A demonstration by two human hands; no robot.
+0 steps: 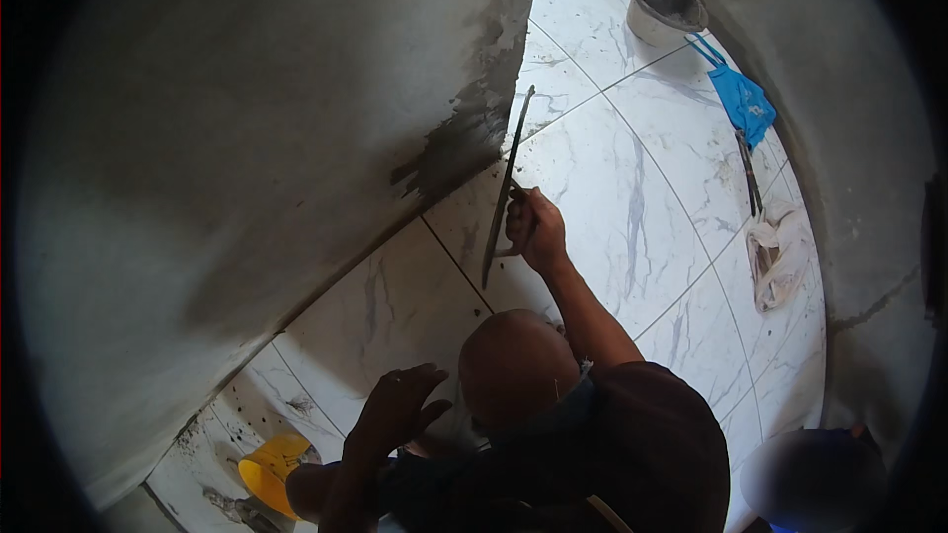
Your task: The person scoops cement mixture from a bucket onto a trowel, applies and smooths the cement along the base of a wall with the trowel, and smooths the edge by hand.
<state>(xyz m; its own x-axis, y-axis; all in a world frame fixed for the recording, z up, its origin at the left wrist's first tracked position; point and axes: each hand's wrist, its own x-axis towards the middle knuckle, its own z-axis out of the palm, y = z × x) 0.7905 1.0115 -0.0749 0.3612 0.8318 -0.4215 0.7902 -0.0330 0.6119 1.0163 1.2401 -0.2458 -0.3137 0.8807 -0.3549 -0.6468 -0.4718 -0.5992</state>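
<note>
Neither of my own hands shows in the head view. Below me a co-worker in a dark shirt [632, 444] crouches beside a grey plastered wall [247, 138]. Their right hand [536, 229] is closed round the handle of a long plastering trowel [501, 207], seen nearly edge-on. The blade stands close to the wall's lower corner, where a dark wet patch of mortar [459, 143] spreads; whether it touches cannot be told. Another hand [400, 405], in shadow left of the co-worker's head, looks like their left, raised with nothing visible in it.
White marbled tiles [612, 197] cover the floor, with crumbs along the wall. On the right are a mortar bucket [657, 25] with a wooden handle sticking out, a blue bag [743, 104] and a plastic bag [777, 257]. A yellow container [267, 474] lies lower left; a blurred person [815, 479] is lower right.
</note>
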